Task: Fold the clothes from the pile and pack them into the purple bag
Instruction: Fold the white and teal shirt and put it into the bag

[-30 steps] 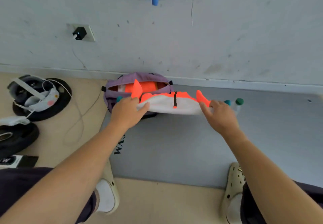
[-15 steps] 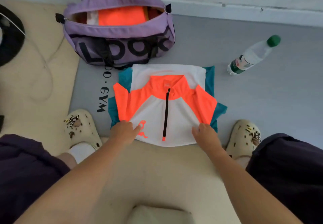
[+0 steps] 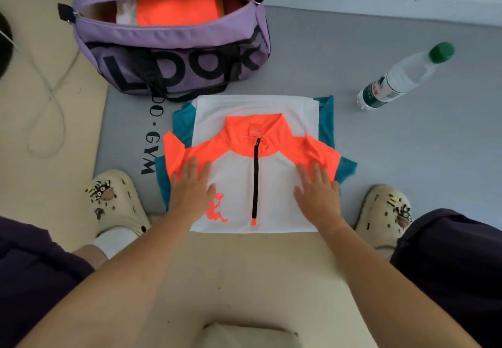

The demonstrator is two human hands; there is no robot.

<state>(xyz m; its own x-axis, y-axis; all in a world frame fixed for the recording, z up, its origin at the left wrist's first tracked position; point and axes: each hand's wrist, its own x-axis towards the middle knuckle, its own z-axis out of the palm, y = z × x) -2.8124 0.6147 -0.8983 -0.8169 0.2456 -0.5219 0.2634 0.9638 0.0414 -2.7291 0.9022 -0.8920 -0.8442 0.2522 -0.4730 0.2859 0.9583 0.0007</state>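
- Two flat palms: your left hand [image 3: 191, 189] and right hand [image 3: 317, 191] press, fingers straight, on the folded orange-and-white shirt [image 3: 254, 168], gripping nothing.
- The shirt lies on a teal garment [image 3: 327, 119] on the grey mat [image 3: 380, 157].
- Just beyond, the purple bag [image 3: 173, 46] gapes unzipped, clothes inside.
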